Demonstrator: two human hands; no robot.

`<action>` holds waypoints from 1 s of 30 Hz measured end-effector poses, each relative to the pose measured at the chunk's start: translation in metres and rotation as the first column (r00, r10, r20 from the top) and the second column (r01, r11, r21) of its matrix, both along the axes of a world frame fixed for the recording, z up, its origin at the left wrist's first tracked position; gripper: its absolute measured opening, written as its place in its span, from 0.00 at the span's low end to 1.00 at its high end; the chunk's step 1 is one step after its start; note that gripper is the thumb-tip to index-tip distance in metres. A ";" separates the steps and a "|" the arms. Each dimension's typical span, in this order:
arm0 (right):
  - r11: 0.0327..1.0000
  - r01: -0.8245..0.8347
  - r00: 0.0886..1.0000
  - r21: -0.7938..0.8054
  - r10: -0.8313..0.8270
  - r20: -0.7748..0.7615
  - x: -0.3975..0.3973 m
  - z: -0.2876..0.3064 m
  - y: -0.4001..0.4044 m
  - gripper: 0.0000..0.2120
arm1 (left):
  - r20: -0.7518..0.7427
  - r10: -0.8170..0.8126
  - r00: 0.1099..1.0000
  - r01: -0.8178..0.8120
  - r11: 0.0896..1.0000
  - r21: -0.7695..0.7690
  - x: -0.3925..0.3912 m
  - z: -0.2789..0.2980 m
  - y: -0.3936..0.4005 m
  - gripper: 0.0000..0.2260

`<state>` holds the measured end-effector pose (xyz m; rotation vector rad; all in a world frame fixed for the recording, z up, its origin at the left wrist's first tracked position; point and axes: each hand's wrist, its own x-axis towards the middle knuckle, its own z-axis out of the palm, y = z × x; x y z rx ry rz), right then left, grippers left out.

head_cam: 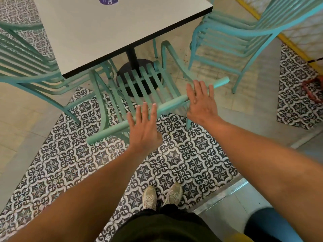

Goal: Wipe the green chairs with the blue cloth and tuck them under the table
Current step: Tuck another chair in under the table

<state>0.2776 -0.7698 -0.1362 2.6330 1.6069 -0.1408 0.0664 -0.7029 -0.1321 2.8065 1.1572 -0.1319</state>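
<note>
- Left hand (144, 127) and right hand (201, 100) are lying flat, fingers straight and apart, on the backrest rail of the green chair (139, 84).
- The chair's seat is sitting partly under the white counter (108, 35).

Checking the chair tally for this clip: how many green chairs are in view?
3: one chair under both hands, partly under the table; one at left; one at right. Others may be hidden.

Table (111, 32) edge overhangs the middle chair (139, 79); side chairs (236, 32) flank it closely; open tiled floor (174, 154) behind
</note>
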 end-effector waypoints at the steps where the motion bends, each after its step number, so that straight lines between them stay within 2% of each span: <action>1: 1.000 0.026 0.999 -0.003 -0.026 -0.038 -0.003 -0.002 -0.012 0.41 | 0.008 -0.017 1.000 0.017 1.000 -0.006 0.008 -0.002 -0.016 0.46; 4: 0.983 0.177 0.969 -0.049 -0.183 -0.167 -0.008 -0.008 -0.054 0.40 | -0.043 -0.105 0.994 0.101 0.991 -0.089 0.034 -0.006 -0.051 0.43; 7: 0.881 0.413 0.846 -0.231 -0.464 -0.260 -0.005 -0.021 -0.107 0.37 | -0.157 -0.351 0.923 0.310 0.922 -0.233 0.068 -0.010 -0.074 0.37; 10: 0.808 0.480 0.761 -0.343 -0.578 -0.295 0.002 -0.033 -0.159 0.36 | -0.214 -0.455 0.864 0.359 0.856 -0.372 0.103 -0.017 -0.092 0.35; 13: 0.740 0.554 0.647 -0.382 -0.671 -0.362 0.013 -0.035 -0.202 0.36 | -0.260 -0.551 0.793 0.436 0.811 -0.391 0.139 -0.021 -0.112 0.33; 20: 0.650 0.638 0.480 -0.414 -0.755 -0.446 0.059 -0.035 -0.243 0.34 | -0.325 -0.651 0.686 0.516 0.750 -0.415 0.217 -0.025 -0.127 0.31; 23: 0.629 0.671 0.462 -0.393 -0.769 -0.442 0.096 -0.034 -0.246 0.34 | -0.316 -0.678 0.664 0.556 0.730 -0.397 0.260 -0.026 -0.125 0.30; 30: 0.552 0.761 0.456 -0.341 -0.829 -0.323 0.202 -0.011 -0.238 0.33 | -0.255 -0.710 0.656 0.602 0.696 -0.391 0.389 -0.015 -0.113 0.31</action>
